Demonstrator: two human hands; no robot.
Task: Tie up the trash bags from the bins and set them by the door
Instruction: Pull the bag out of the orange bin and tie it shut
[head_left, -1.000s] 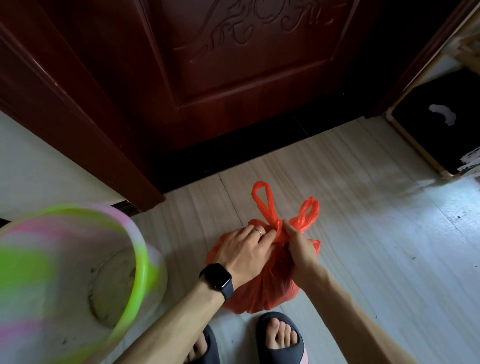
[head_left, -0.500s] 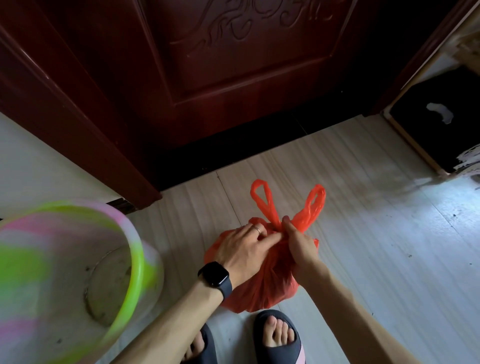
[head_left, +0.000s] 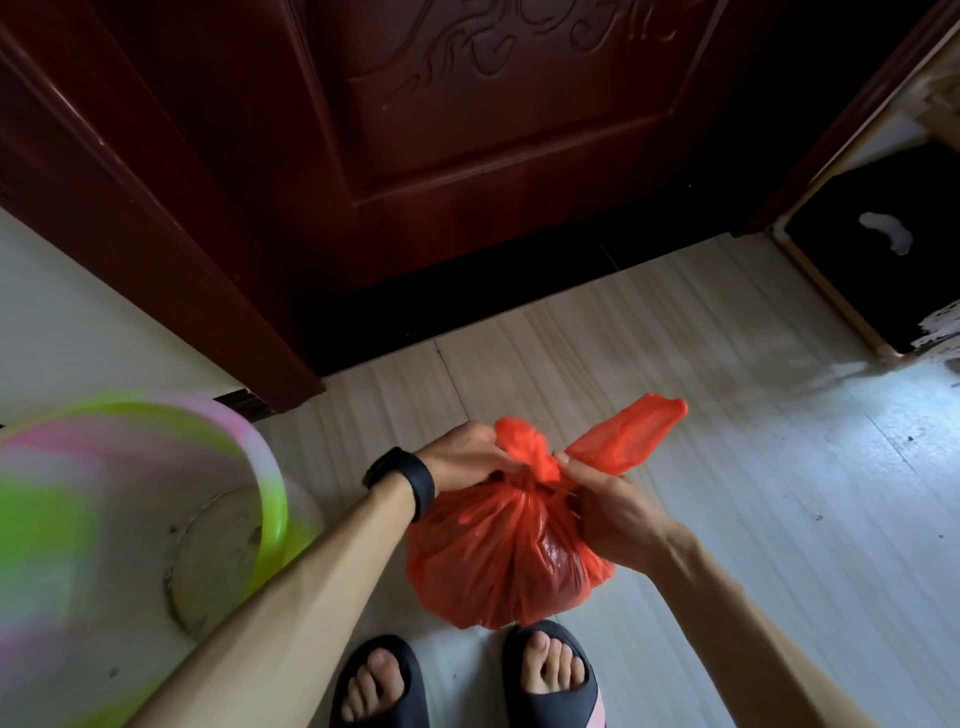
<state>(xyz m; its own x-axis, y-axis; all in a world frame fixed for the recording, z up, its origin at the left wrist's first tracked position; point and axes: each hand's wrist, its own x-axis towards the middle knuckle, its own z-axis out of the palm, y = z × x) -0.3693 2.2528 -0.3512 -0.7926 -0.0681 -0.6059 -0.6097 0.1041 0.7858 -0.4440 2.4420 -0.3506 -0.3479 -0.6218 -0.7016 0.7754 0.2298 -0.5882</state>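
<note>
- in front of the dark red carved wooden door (head_left: 493, 130), low over the pale plank floor (head_left: 779, 467): orange-red thin plastic trash bag (head_left: 493, 561), full, neck gathered at a knot.
- left hand (head_left: 462, 454), black smartwatch (head_left: 402, 480) on the wrist, clenched round the bag's bunched left handle.
- right hand (head_left: 608, 506) pinches the base of the right handle loop (head_left: 626, 436), which sticks out to the right.
- round pink-and-green plastic bin (head_left: 156, 467) to the left, apart from the bag.
- dark slippers (head_left: 550, 670) just below the bag.

An orange bag (head_left: 498, 561) is recorded bulging, neck cinched, two handle ends splayed above. It is placed near the door (head_left: 493, 156), beside the bin (head_left: 272, 499).
</note>
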